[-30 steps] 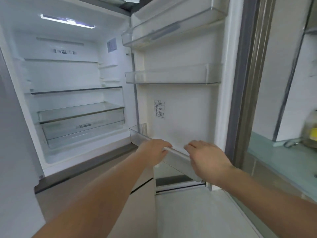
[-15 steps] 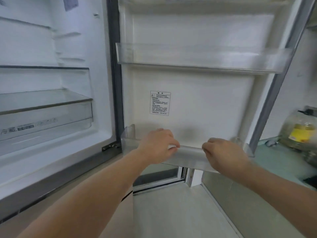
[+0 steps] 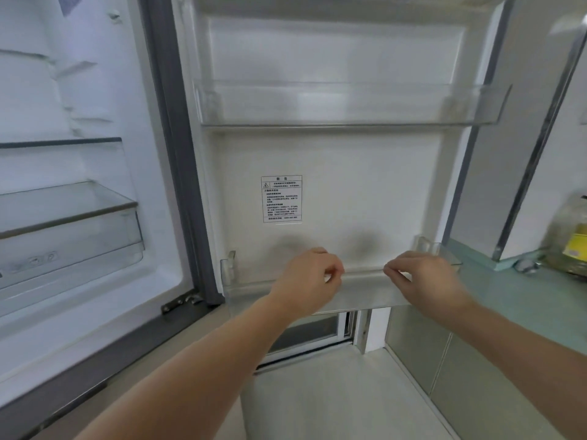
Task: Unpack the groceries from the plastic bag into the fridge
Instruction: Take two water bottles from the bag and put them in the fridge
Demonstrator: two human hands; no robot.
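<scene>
The fridge stands open, its white door (image 3: 333, 185) facing me. Both hands grip the front rim of the lowest clear door bin (image 3: 362, 281). My left hand (image 3: 309, 281) holds the rim left of centre, fingers curled over it. My right hand (image 3: 422, 281) pinches the rim right of centre. The bin looks empty. Another clear door bin (image 3: 349, 104) sits higher on the door, also empty. No plastic bag or groceries are in view.
The fridge interior at left has a glass shelf (image 3: 60, 142) and a clear drawer (image 3: 70, 230). A pale green counter (image 3: 524, 300) runs along the right with a large oil bottle (image 3: 571, 239) on it. Pale floor lies below.
My view swung right and closer to the door, so the door now fills the frame. Both hands stayed on the lowest bin's rim; the fingers curled tighter.
</scene>
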